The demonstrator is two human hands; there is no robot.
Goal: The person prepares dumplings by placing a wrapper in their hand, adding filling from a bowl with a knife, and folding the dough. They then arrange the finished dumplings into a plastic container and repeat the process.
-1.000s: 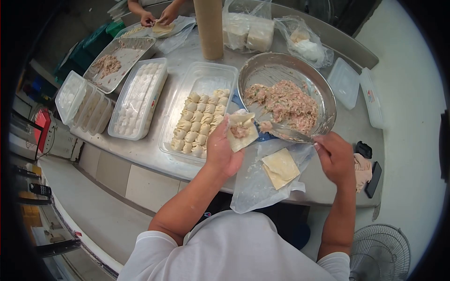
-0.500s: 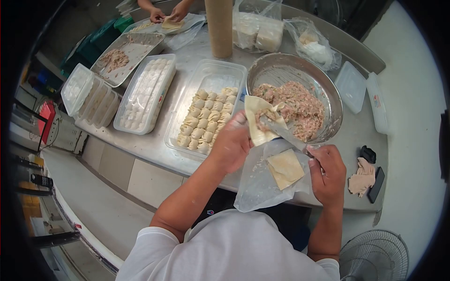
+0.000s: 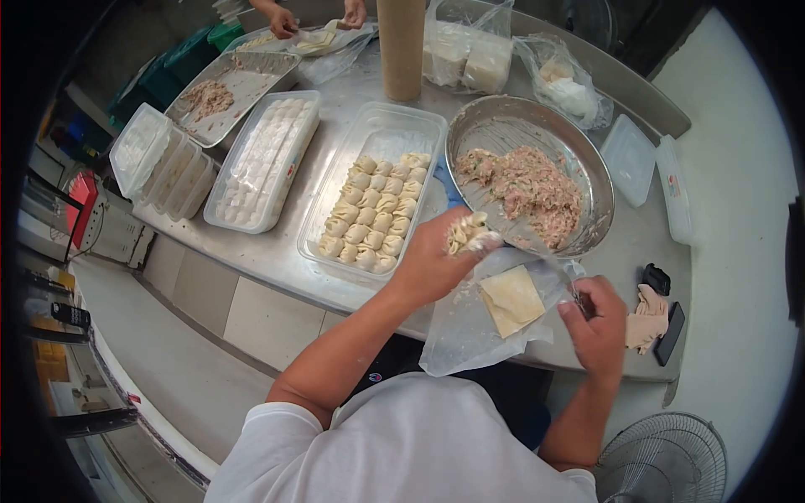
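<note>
My left hand (image 3: pixel 434 261) is closed around a gathered dumpling (image 3: pixel 467 234), its pleated dough showing between thumb and fingers. In my right hand (image 3: pixel 597 325) is a flat-bladed spatula (image 3: pixel 543 256), blurred, its blade pointing toward the dumpling. Below lies a small stack of square wrappers (image 3: pixel 512 300) on a plastic sheet (image 3: pixel 457 339). Just beyond my hands stands a round metal bowl (image 3: pixel 597 180) with minced meat filling (image 3: pixel 537 189) in it. To the left, a clear plastic tub (image 3: pixel 381 126) holds rows of folded dumplings (image 3: pixel 369 214).
Left stand a tub of white floury pieces (image 3: pixel 267 163), stacked containers (image 3: pixel 155 163) and a metal tray (image 3: pixel 260 80). A cardboard tube (image 3: pixel 402 50) rises behind. Another person's hands (image 3: pixel 285 21) handle wrappers at the far side. A phone (image 3: pixel 670 334) lies right.
The wrapper, open with filling in my left hand before, is now gathered up in its fingers. My right hand has drawn the spatula slightly away. The other person's hands have moved apart.
</note>
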